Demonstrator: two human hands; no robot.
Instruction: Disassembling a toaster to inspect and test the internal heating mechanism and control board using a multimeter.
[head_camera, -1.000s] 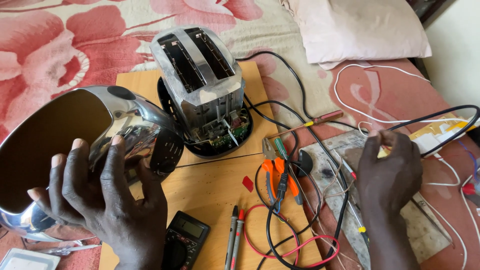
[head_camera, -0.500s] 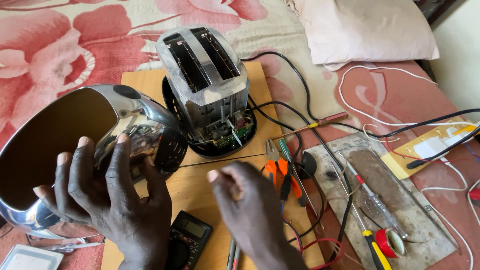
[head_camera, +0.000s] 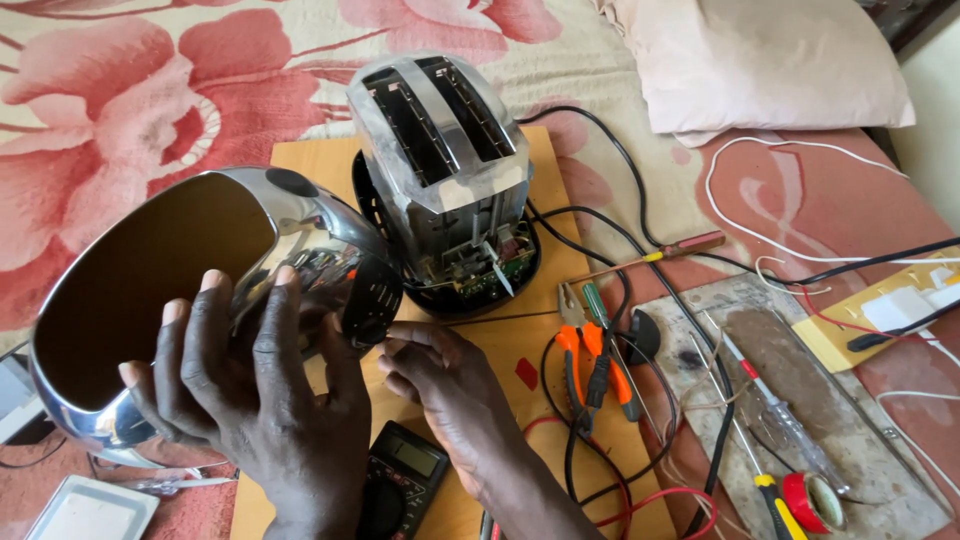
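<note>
My left hand (head_camera: 255, 400) grips the shiny chrome toaster shell (head_camera: 170, 280), holding it tilted with its hollow side facing me at the left. My right hand (head_camera: 445, 385) rests on the wooden board (head_camera: 520, 340), fingers curled, its fingertips touching the black lower edge of the shell. Whether it pinches anything small is unclear. Behind stands the bare toaster body (head_camera: 445, 170) with two slots on top and exposed circuit parts at its base. A black multimeter (head_camera: 405, 480) lies between my wrists.
Orange-handled pliers (head_camera: 585, 355), a green-handled tool and tangled black and red wires lie right of the board. A grey slab (head_camera: 800, 400) holds screwdrivers and a red tape roll (head_camera: 810, 500). A pillow (head_camera: 760, 60) sits at back right; floral bedding surrounds everything.
My right hand has moved from the wires at the far right across to the left and now touches the shell's lower edge. The shell stays held in my left hand.
</note>
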